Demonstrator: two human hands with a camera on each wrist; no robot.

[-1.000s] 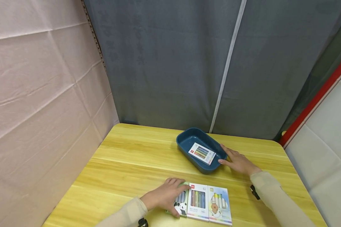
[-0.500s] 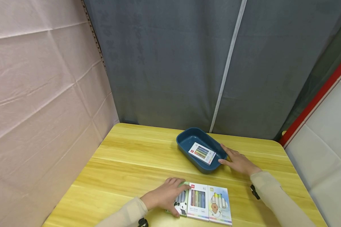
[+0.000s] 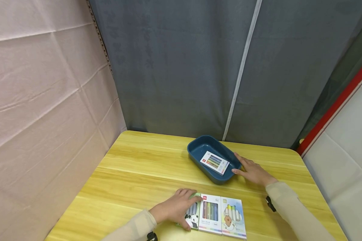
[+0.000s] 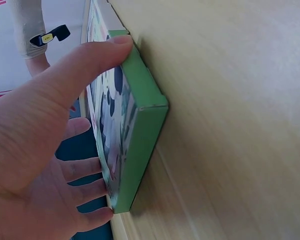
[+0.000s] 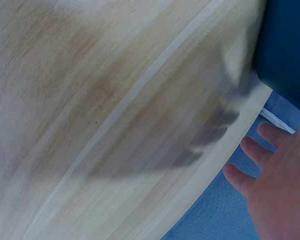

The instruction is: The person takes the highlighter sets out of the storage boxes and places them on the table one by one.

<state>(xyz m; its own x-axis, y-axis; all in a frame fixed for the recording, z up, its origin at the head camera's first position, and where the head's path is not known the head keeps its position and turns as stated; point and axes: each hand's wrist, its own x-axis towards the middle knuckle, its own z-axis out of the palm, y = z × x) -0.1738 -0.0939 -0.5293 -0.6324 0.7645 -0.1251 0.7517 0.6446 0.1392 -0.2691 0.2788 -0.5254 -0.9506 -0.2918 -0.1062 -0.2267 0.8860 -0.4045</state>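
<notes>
Pinches the green panda box point(image 3: 193, 214) lengthwise in the left hand point(image 3: 176, 207), in front of the blue bin point(image 3: 218, 180); rests the right hand point(image 3: 252, 171), spread, on the bin's right end. Has a white pen box point(image 3: 214, 163) inside the bin.

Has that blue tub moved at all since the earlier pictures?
No: in the head view, the blue tub shows no visible shift either way relative to the white strip on the curtain behind it.
</notes>
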